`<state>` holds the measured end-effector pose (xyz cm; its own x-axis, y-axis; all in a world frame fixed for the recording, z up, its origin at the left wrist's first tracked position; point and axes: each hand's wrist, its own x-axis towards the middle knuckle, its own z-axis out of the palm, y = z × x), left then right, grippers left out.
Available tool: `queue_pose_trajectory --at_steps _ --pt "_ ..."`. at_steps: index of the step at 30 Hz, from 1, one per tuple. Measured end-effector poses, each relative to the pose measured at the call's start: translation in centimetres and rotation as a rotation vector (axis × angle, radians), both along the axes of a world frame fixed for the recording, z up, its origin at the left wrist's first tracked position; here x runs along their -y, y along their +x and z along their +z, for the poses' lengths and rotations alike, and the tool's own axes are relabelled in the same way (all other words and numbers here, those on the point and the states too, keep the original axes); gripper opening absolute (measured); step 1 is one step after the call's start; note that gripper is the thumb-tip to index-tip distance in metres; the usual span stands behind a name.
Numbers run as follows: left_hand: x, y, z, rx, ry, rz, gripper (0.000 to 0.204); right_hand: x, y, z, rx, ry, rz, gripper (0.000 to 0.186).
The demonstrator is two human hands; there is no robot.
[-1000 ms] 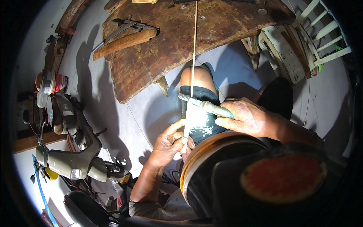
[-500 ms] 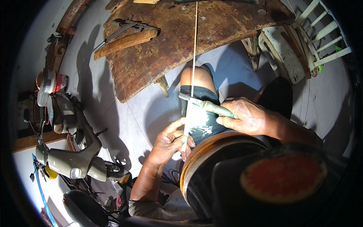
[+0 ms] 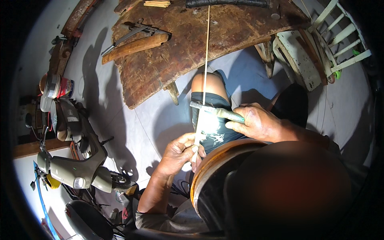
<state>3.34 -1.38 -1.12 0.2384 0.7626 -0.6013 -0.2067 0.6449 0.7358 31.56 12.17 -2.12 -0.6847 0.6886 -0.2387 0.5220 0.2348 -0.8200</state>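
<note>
A long, thin, pale strip [image 3: 206, 60] that looks like wood or bamboo runs from the far table down across my thigh. My left hand [image 3: 180, 152] pinches its near end between thumb and fingers, close to my left knee side. In my right hand [image 3: 256, 122] is a small hand tool [image 3: 228, 115] with a greenish handle and a toothed metal head. That head crosses the strip just above my dark shorts [image 3: 214, 138]; glare there hides whether its edge touches.
A rough wooden table [image 3: 180, 44] stands ahead, bearing a wooden block [image 3: 138, 47], a long blade [image 3: 124, 39], a bundle of thin sticks [image 3: 157, 3] and a black-wrapped rod [image 3: 228, 3]. A white chair [image 3: 340, 38] is at far right, a scooter [image 3: 76, 172] at left.
Both hands stay nearly in place. The tool has tilted slightly, and its head sits a little lower on the strip. The view has shifted, showing slightly more of the table's far side.
</note>
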Motion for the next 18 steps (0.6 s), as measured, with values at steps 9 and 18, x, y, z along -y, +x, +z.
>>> queue_pose_trajectory --at_steps 9,18 --pt "0.2 -2.9 2.0 -0.13 0.173 0.011 0.016 -0.6 3.2 0.3 -0.02 0.02 0.243 0.041" --pt "-10.3 1.8 -0.1 -0.065 0.348 0.114 0.019 -0.1 8.0 2.3 -0.063 0.115 0.095 0.033"
